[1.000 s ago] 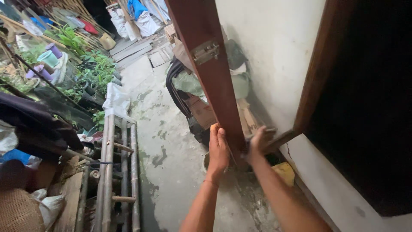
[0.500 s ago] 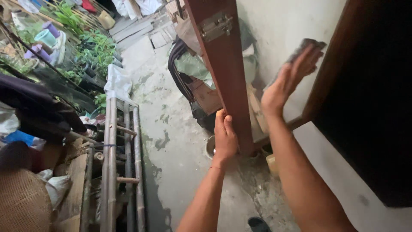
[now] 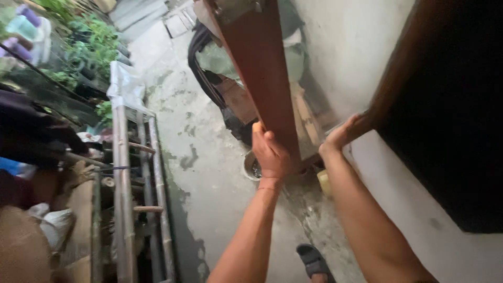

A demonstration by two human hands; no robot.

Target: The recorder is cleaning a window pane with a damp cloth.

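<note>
A reddish-brown wooden shutter (image 3: 259,68) swings out from a dark window opening (image 3: 450,105) in a white wall. My left hand (image 3: 270,153) grips the shutter's outer edge near its lower end, fingers wrapped around it. My right hand (image 3: 339,137) presses against the shutter's inner side at the lower corner, by the window frame. Only a sliver of the grey rubbing pad (image 3: 330,131) it holds shows under the fingers.
A bamboo ladder (image 3: 123,173) lies along the left of the concrete yard, with potted plants (image 3: 86,47) beyond it. Below the shutter sit a metal bowl (image 3: 251,166), a yellow tub (image 3: 324,182) and cardboard boxes (image 3: 238,102). My sandal (image 3: 313,260) shows below.
My right hand swept up the shutter's inner face with the pad, then came back down to the lower corner. My left hand kept its grip on the edge. The view tilted downward.
</note>
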